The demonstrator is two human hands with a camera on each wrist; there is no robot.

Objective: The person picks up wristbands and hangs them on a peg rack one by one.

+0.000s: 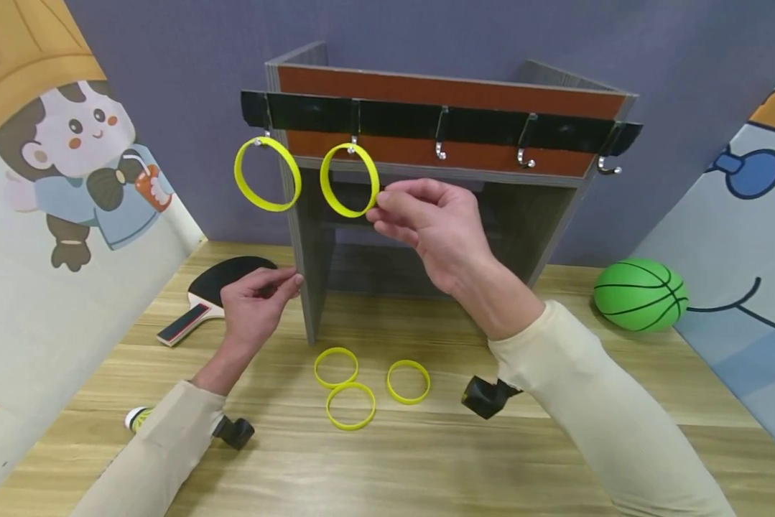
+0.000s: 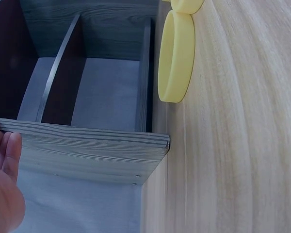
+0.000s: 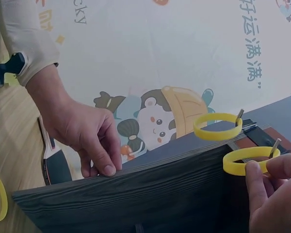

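Note:
In the head view, my right hand [image 1: 435, 222] pinches the right edge of a yellow silicone wristband [image 1: 327, 188], whose top hangs at the second hook from the left. Another yellow wristband [image 1: 240, 183] dangles from the leftmost hook. Lower down, the fingertips and thumb of my left hand [image 1: 253, 305] grip the front edge of the grey wooden shelf's left side panel [image 1: 306, 316]; the right wrist view also shows this left hand [image 3: 82, 128] at that edge. Several more wristbands lie on the table before the shelf, among them one to the right [image 1: 390, 388].
Three hooks to the right on the black rail [image 1: 484, 123] carry nothing. A table tennis paddle [image 1: 196, 316] lies left of the shelf, and a green ball [image 1: 641, 294] with basketball lines sits at the right. Partly behind the left sleeve is a small white-and-yellow object [image 1: 135, 416].

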